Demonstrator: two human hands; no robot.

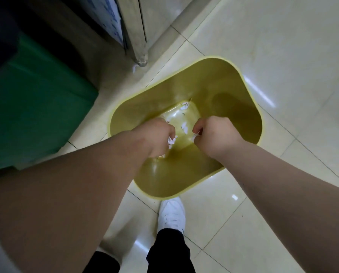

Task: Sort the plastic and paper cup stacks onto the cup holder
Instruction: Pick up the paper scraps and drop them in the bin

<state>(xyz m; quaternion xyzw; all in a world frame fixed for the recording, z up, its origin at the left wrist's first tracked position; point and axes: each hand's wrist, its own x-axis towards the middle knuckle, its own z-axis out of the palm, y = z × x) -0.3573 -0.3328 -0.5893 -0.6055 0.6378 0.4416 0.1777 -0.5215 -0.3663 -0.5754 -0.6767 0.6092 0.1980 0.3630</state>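
No cup stacks or cup holder appear in this view. I look down into a yellow waste bin (241, 107) on the tiled floor. My left hand (157, 137) is fisted over the bin's mouth, gripping white paper scraps (171, 140). My right hand (214, 134) is also closed, pinching a small white scrap (195, 137) at its fingertips. Several more white scraps (184, 128) lie on the bin's bottom between my hands.
A green container (36, 107) stands at the left. A metal cabinet leg (140, 54) rises behind the bin, with a paper scrap (134, 68) at its foot. My white shoe (171, 215) is just below the bin. Pale floor tiles (282, 46) spread to the right.
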